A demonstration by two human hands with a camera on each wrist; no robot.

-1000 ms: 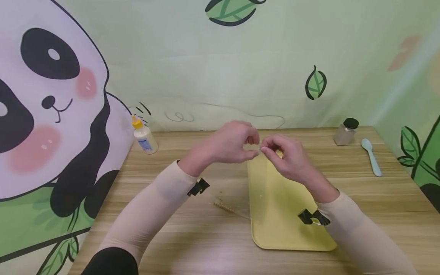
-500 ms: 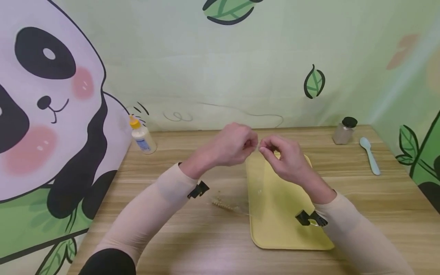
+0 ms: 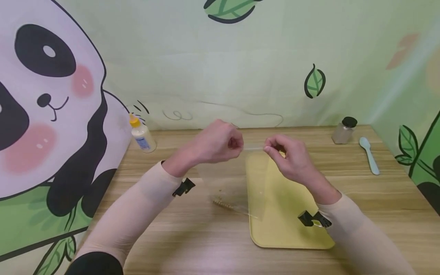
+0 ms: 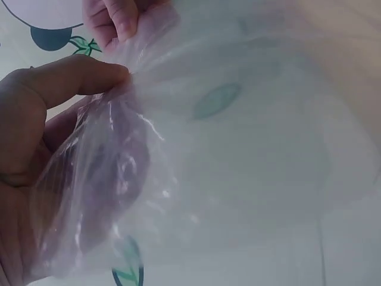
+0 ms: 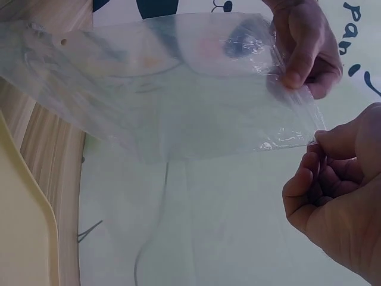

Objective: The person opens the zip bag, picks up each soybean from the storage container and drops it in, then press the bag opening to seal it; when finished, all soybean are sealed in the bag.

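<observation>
A clear plastic bag hangs above the table between my hands, its top edge stretched across the gap. Small tan bits lie along its bottom edge; their kind is too small to tell. My left hand pinches the bag's top on the left, thumb against curled fingers. At the top right corner, my right hand pinches the edge between thumb and forefinger. In the left wrist view the film bunches at my left thumb. The right wrist view shows the bag pulled fairly flat.
Behind and below the bag a yellow tray lies on the wooden table. A white glue bottle with a yellow cap stands back left. A black-lidded jar and a pale blue spoon are at right.
My left hand has closed its fingers on the bag's top and moved left, away from the right hand. The bag's upper edge is now spread out between them.
</observation>
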